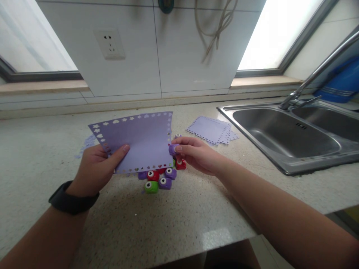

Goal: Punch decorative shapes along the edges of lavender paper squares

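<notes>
A purple paper sheet point(140, 140) with small shapes cut along its edges is held up over the counter. My left hand point(98, 164) grips its lower left side, thumb on top. At the sheet's right edge, my right hand point(196, 153) pinches a small purple punch point(173, 150) between thumb and fingers, the punch against the paper. Below the sheet lie several small punches, among them a green one point(151, 187), a red one point(153, 175) and a purple one point(165, 183). The sheet hides part of this group.
More purple sheets with cut edges point(209, 129) lie stacked behind my right hand. Small purple paper bits point(88, 144) are left of the held sheet. A steel sink point(280, 164) with a faucet point(293, 98) is at the right. A tiled wall stands behind the counter point(117, 231).
</notes>
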Available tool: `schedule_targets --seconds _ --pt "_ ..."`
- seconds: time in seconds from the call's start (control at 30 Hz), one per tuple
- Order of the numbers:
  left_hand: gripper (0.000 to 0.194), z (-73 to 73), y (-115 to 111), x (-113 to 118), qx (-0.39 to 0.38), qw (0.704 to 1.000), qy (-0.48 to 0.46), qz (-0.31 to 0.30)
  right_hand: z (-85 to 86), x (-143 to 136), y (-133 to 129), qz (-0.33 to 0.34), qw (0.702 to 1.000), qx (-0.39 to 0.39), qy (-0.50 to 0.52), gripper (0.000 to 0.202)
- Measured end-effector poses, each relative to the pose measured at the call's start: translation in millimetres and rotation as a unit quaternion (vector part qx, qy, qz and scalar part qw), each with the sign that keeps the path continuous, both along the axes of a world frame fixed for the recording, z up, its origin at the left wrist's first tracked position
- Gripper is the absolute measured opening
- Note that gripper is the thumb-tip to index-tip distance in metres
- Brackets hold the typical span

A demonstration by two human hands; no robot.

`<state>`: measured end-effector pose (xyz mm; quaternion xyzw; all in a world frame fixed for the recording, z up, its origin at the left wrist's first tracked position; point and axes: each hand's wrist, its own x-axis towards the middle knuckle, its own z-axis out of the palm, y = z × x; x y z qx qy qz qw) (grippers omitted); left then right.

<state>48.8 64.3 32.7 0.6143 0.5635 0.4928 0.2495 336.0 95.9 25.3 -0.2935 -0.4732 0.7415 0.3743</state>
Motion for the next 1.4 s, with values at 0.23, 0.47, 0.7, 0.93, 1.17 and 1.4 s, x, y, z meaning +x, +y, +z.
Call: schedule_targets --seconds 0.23,0.47,0.7,0.93,1.17,1.4 --pt "0.006 -1.0 -0.4 -2.2 0.002 1.0 -0.001 0.002 0.0 0.5 0.6 0.0 1.0 0.014 -0.016 0.025" --pt "0.01 -0.1 -0.6 -1.4 0.013 1.0 0.007 -0.002 -0.9 0.8 1.3 0.003 0.999 0.023 -0.022 0.026" --pt "0.007 0.3 -1.2 -1.4 0.01 1.0 0.021 0.005 -1.5 1.5 1.5 0.011 0.999 0.029 -0.028 0.026" --pt "0.009 -2.6 0.3 -2.1 0.012 1.0 0.023 0.001 -2.1 1.6 2.6 0.013 0.999 0.029 -0.029 0.027" --pt "0.009 -1.1 -2.5 -3.2 0.03 0.999 0.04 0.008 -2.6 1.4 2.1 0.009 0.999 0.021 -0.033 0.027" --pt "0.011 0.6 -1.8 0.0 0.03 0.999 0.031 -0.001 -1.6 0.8 1.6 0.006 0.999 0.018 -0.032 0.027"
